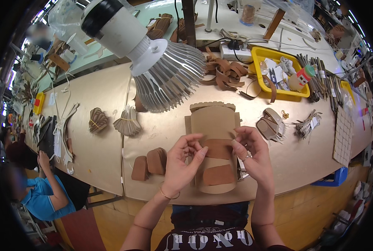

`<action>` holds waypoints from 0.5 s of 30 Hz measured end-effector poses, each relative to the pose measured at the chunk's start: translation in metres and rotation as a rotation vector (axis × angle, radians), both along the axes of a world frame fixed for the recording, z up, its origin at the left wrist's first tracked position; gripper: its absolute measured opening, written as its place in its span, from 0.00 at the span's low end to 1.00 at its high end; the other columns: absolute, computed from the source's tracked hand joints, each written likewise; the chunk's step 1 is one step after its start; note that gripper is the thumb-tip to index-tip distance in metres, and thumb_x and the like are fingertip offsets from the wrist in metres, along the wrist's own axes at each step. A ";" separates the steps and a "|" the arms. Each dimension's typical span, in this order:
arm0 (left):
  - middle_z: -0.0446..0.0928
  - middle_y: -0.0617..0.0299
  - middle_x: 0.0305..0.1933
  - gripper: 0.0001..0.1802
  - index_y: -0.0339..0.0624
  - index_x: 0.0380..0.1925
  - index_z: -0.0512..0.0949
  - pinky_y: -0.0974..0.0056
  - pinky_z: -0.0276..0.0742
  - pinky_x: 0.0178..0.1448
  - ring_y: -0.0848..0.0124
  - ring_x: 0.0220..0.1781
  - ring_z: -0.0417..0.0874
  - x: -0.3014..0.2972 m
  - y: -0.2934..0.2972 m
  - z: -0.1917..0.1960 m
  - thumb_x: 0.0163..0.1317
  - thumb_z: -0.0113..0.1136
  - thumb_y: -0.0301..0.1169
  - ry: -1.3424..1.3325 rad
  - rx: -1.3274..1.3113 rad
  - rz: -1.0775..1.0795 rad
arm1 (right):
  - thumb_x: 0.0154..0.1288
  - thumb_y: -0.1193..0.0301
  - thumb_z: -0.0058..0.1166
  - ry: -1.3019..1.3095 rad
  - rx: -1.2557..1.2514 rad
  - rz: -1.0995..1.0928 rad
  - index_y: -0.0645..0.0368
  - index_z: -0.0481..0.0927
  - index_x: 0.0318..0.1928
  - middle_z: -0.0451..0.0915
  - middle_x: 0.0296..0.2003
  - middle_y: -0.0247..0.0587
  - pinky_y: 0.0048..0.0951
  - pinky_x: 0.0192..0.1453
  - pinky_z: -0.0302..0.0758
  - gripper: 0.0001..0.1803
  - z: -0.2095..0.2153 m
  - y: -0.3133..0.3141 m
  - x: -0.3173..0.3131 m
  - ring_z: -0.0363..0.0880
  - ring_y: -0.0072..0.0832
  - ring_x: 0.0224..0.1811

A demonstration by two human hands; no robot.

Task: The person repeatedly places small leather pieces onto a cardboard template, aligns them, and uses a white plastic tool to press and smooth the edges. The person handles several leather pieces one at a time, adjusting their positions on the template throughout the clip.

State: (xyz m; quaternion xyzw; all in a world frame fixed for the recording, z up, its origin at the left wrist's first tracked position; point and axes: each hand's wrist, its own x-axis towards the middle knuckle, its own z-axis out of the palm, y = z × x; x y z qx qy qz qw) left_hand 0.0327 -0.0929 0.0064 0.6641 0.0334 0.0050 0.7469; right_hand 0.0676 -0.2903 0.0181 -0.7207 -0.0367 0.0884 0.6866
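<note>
Workshop clutter rings our tan worktop (pixel 161 134): a yellow tray (pixel 265 54) at the far edge, a lamp (pixel 153 58) overhead. At the near edge, our left hand (pixel 182 161) and right hand (pixel 253 154) both pinch a brown leather strip (pixel 218 148) over a tan pattern piece (pixel 213 121).

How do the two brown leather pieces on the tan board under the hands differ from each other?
The upper brown piece is pinched at both ends by the left hand and the right hand; the lower brown piece lies untouched. The upper one looks squarer, while the lower one is wider with rounded ends, closer to the near edge of the tan board. Both share the same reddish-brown colour and lie flat.
</note>
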 end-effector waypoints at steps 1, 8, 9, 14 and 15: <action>0.73 0.68 0.36 0.18 0.35 0.53 0.73 0.76 0.70 0.43 0.83 0.37 0.72 0.000 0.000 -0.001 0.63 0.61 0.21 -0.007 0.005 0.001 | 0.64 0.71 0.62 0.003 -0.007 -0.008 0.61 0.74 0.53 0.75 0.36 0.30 0.18 0.38 0.68 0.19 0.000 0.000 0.000 0.72 0.17 0.36; 0.73 0.68 0.37 0.18 0.35 0.53 0.74 0.75 0.71 0.45 0.82 0.39 0.73 -0.004 -0.003 -0.005 0.63 0.61 0.20 -0.036 -0.030 0.026 | 0.64 0.73 0.61 -0.001 -0.049 -0.025 0.62 0.75 0.52 0.76 0.37 0.31 0.19 0.38 0.69 0.17 0.001 -0.004 -0.002 0.72 0.17 0.35; 0.73 0.68 0.37 0.18 0.35 0.53 0.74 0.75 0.71 0.46 0.82 0.39 0.73 -0.005 -0.004 -0.005 0.63 0.61 0.20 -0.037 -0.036 0.034 | 0.64 0.73 0.60 -0.008 -0.070 -0.042 0.62 0.75 0.52 0.76 0.37 0.31 0.19 0.38 0.69 0.17 0.002 -0.006 -0.004 0.72 0.16 0.34; 0.73 0.67 0.38 0.16 0.35 0.51 0.75 0.74 0.72 0.46 0.81 0.39 0.73 -0.006 -0.002 -0.005 0.63 0.61 0.21 0.005 -0.051 0.081 | 0.64 0.73 0.60 -0.043 -0.194 -0.196 0.63 0.78 0.49 0.77 0.33 0.31 0.20 0.37 0.70 0.14 0.005 -0.037 -0.009 0.72 0.17 0.33; 0.73 0.67 0.38 0.15 0.35 0.50 0.76 0.74 0.72 0.45 0.81 0.39 0.74 -0.004 -0.001 -0.005 0.63 0.61 0.22 -0.008 -0.012 0.089 | 0.65 0.73 0.59 -0.061 -0.232 -0.231 0.63 0.79 0.48 0.77 0.33 0.31 0.20 0.37 0.70 0.13 0.004 -0.045 -0.010 0.72 0.17 0.33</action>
